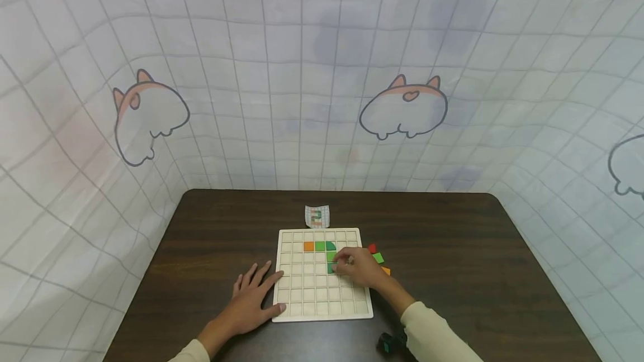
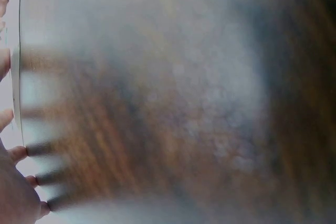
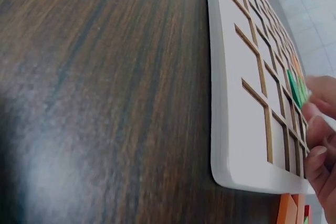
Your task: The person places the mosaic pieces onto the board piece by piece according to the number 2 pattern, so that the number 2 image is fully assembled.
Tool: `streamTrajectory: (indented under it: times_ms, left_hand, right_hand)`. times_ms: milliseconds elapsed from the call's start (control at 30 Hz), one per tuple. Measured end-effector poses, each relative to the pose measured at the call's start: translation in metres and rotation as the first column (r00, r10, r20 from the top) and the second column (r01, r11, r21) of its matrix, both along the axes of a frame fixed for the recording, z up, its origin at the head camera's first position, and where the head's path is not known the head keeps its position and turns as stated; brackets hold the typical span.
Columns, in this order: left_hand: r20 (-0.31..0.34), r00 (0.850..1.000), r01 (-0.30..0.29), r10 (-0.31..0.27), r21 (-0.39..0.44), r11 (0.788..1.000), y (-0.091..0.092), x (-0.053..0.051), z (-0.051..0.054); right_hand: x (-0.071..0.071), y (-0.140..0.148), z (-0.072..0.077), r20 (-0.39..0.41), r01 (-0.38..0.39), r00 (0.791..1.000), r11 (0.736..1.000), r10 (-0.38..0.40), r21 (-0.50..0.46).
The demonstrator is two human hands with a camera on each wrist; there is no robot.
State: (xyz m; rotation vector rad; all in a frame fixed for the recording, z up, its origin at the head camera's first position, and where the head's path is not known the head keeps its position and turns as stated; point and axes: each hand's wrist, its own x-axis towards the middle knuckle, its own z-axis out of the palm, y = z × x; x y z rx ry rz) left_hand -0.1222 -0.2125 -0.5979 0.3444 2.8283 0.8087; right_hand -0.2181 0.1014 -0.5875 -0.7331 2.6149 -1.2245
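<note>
A cream grid board (image 1: pixel 302 296) lies on the dark table. In its cells are an orange square (image 1: pixel 308 246), a green square (image 1: pixel 320 246), a dark green rounded piece (image 1: pixel 330 246) and a light green piece (image 1: pixel 330 256). Below them, my right hand (image 1: pixel 357 266) pinches a dark green piece (image 1: pixel 330 268) at its cell, with the fingertips partly covering it. That green piece (image 3: pixel 295 88) also shows beside the fingers in the right wrist view. My left hand (image 1: pixel 251 299) is spread flat, its thumb and index finger touching the board's left edge.
A small printed card (image 1: pixel 317 217) with a coloured pattern lies behind the board. Right of the board are loose red (image 1: pixel 372 248), green (image 1: pixel 378 258) and orange (image 1: pixel 386 271) pieces. A black object (image 1: pixel 387 343) sits near the right forearm. Grid-patterned cloth (image 1: pixel 322 99) surrounds the table.
</note>
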Motion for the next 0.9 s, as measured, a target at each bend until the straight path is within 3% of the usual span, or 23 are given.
streamTrajectory:
  times_ms: [267, 433, 633, 900]
  left_hand:
    - [0.014, 1.0, -0.006, 0.006, 0.001, 1.0, 0.0, 0.001, -0.001]
    - [0.007, 1.0, -0.004, 0.004, -0.009, 1.0, 0.001, -0.001, -0.001]
    - [-0.001, 1.0, -0.005, 0.005, -0.019, 1.0, 0.001, -0.001, -0.002]
    - [0.007, 1.0, -0.008, 0.008, -0.021, 1.0, 0.0, -0.002, -0.004]
  right_hand:
    - [-0.005, 0.029, 0.003, -0.018, 0.052, 0.998, 0.997, -0.053, -0.064]
    - [-0.009, 0.055, 0.004, 0.029, 0.078, 0.997, 0.993, -0.076, -0.083]
    - [-0.01, 0.083, 0.007, 0.046, 0.089, 0.995, 0.994, -0.086, -0.059]
    - [-0.012, 0.103, -0.003, 0.022, 0.124, 0.992, 0.992, -0.124, -0.014]
